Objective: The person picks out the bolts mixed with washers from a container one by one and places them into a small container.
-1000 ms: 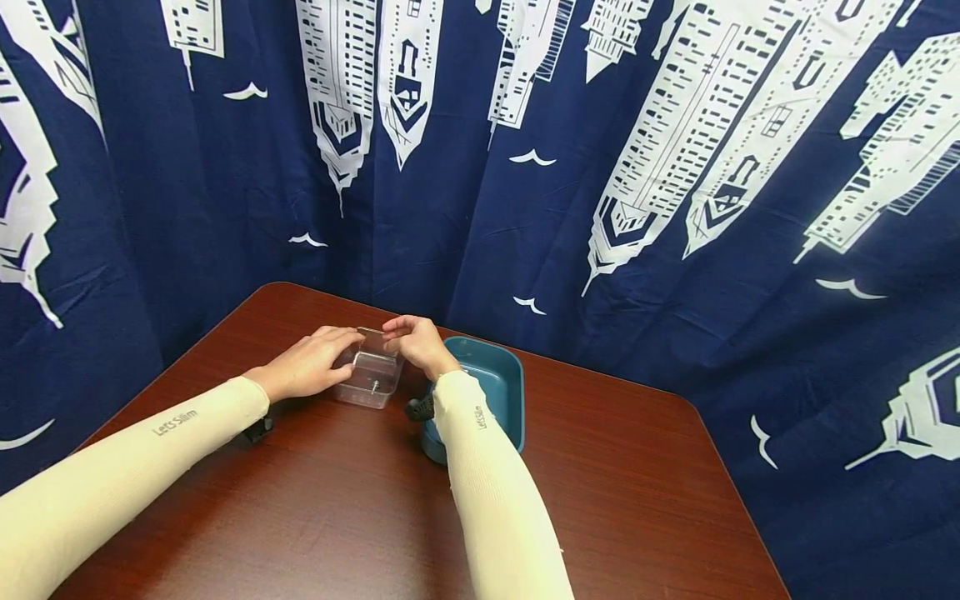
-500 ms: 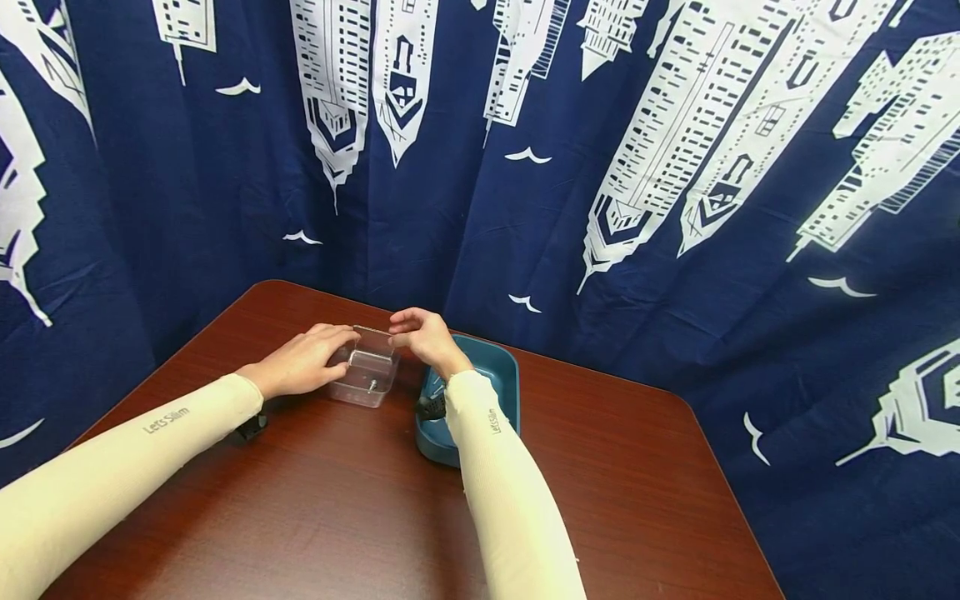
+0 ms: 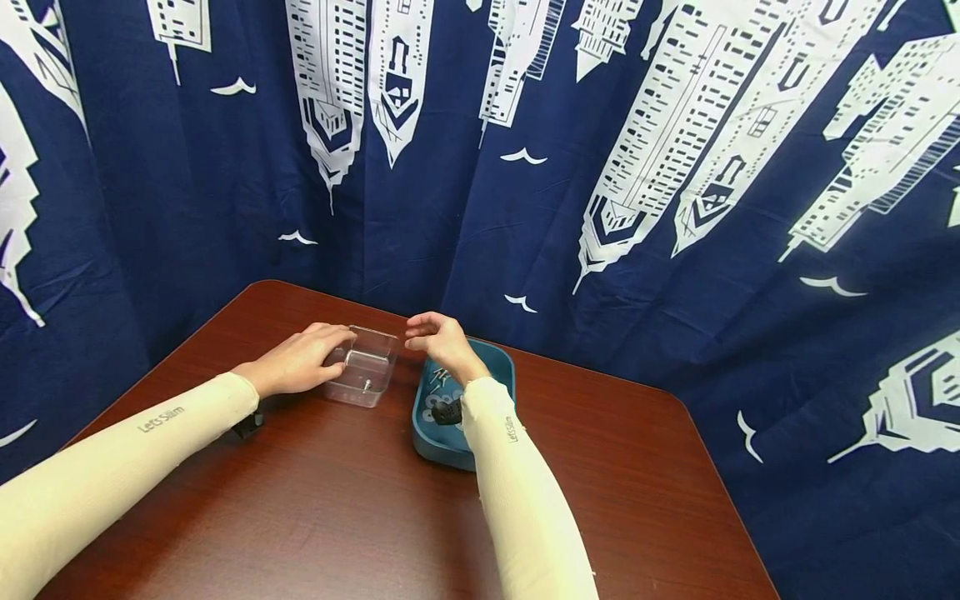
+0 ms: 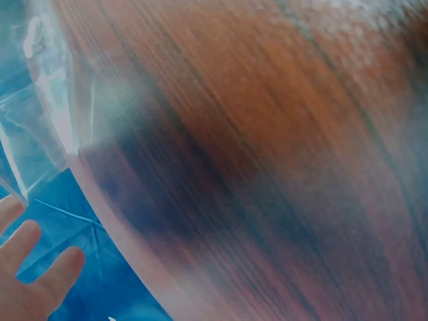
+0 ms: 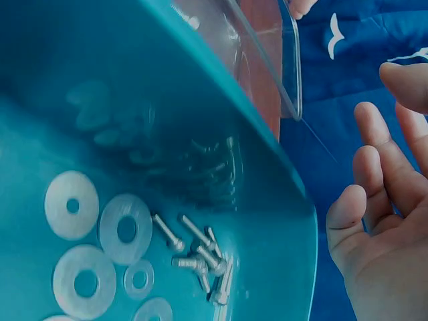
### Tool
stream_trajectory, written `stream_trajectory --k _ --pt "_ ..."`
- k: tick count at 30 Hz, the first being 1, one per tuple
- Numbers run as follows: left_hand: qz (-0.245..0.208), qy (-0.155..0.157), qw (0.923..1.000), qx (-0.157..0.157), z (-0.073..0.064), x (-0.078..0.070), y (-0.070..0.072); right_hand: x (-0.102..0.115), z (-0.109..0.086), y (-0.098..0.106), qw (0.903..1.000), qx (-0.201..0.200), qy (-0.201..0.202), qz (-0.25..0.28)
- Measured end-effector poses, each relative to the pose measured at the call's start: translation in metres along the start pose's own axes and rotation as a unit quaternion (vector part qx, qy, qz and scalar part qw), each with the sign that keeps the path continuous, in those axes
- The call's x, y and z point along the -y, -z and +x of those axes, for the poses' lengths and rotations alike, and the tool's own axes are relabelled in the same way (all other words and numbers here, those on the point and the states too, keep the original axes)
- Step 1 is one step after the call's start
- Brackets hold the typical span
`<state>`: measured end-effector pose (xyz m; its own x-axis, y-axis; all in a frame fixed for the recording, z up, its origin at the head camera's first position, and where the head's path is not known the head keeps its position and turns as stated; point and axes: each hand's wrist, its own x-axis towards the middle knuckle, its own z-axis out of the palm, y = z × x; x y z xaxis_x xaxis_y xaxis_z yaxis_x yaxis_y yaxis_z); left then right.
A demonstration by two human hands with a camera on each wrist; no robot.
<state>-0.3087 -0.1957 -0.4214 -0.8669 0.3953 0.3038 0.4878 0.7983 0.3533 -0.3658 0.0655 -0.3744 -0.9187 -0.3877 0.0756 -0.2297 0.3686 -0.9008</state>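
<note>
A clear plastic box [image 3: 378, 375] stands on the table, with a small metal screw [image 3: 367, 386] in its near part. My left hand [image 3: 303, 358] rests at the box's left rim, fingers relaxed; the left wrist view shows the fingers [image 4: 20, 244] spread beside its corner. To the right is a teal bin [image 3: 442, 454]. My right hand [image 3: 444, 342] is over the bin's far left side, fingers loosely bent with nothing between them. Inside the bin, the right wrist view shows several metal screws [image 5: 200, 244] and flat washers [image 5: 85, 282].
The brown wooden table [image 3: 315, 500] carries both containers near its far edge. Behind it hangs a dark blue curtain [image 3: 450, 217] with white buildings and birds. A black wrist camera [image 3: 447, 412] on the right arm overlaps the bin.
My right hand has moved from the clear box's right rim rightward over the teal bin, uncovering the screws and washers there. My left hand has stayed at the box. The view has shifted slightly.
</note>
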Motion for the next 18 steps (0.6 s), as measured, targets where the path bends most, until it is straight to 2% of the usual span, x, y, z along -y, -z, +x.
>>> stream_trajectory --k 18 --pt "-0.011 -0.002 0.9999 0.005 0.0 0.004 0.0 -0.006 -0.016 0.026 0.9999 -0.006 -0.007 0.005"
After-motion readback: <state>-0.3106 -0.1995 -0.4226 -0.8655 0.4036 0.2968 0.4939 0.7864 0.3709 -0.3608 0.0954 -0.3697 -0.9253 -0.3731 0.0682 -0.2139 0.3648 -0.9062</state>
